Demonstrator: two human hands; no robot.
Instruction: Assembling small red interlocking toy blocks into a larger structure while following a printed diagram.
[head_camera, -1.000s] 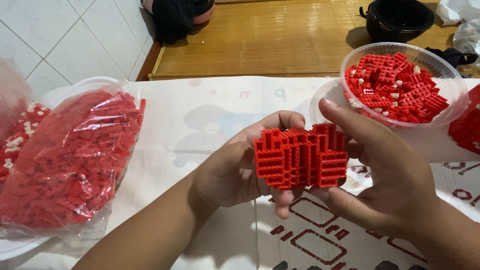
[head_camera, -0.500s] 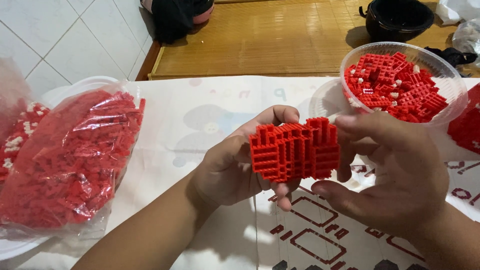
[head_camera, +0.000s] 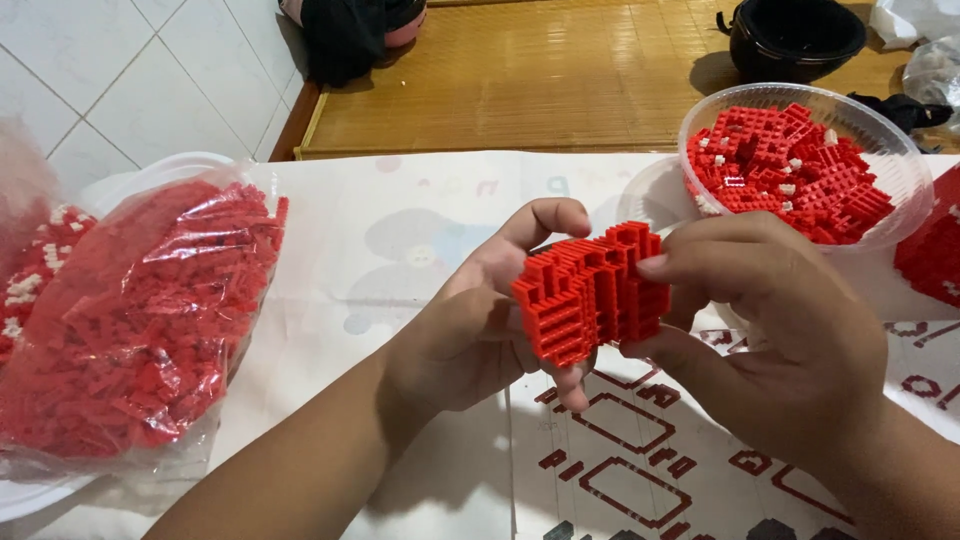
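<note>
1. The left hand (head_camera: 470, 330) sits at the centre of the frame, its forearm running down to the lower left edge.
2. Its index finger arches over the top, the thumb lies in front, and a lower fingertip shows beneath; the hand is closed in a grasp.
3. The right hand (head_camera: 770, 330) comes in from the lower right corner, back of the hand toward the camera.
4. Its fingers curl leftward toward the left hand, thumb stretched below them, pinching.

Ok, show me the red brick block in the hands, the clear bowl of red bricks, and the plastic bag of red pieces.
red brick block (head_camera: 590, 292), head view, ribbed front face.
clear bowl (head_camera: 905, 150), head view, right rim.
plastic bag (head_camera: 135, 320), head view, middle of its bulging side.
</note>
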